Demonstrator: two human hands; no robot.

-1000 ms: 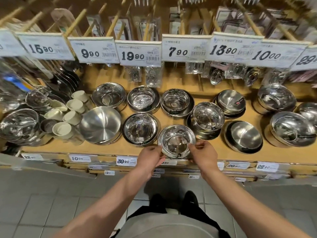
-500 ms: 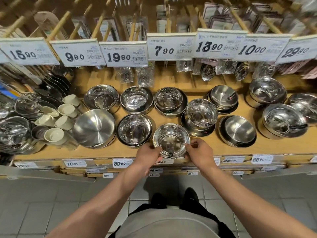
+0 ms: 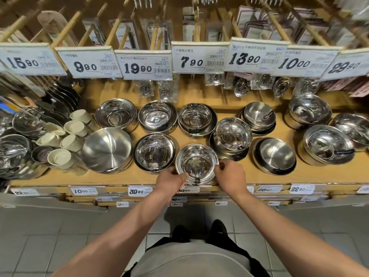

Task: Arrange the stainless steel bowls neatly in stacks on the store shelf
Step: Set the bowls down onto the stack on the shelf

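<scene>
— How far along is the shelf (image 3: 235, 176), would you say?

— Most of it looks sorted. The back row has three stacks side by side, and a flat stack (image 3: 258, 118) sits further right. In front there's a wide bowl (image 3: 106, 149) on the left and another stack (image 3: 154, 151) next to it, both sitting square.

— And what's left?

— The tilted bowl (image 3: 232, 133), for one. It leans in its stack just behind and right of the hands, not seated level. The big bowls at the far right overlap each other too. So I'd judge it well past halfway, with a few stacks to straighten.

— What's in the hands?

— A small bowl (image 3: 196, 163), at the front edge of the shelf, between the front stack and the leaning one. I can't tell whether it rests on the wood or on another bowl beneath it.

— How are the hands set?

— The left hand (image 3: 169, 179) grips the near-left rim, thumb curled in over the edge. The right hand (image 3: 229, 176) pinches the right rim with its fingers bent. Both forearms reach straight in from below, wrists close together, one on each side of the bowl.
</scene>
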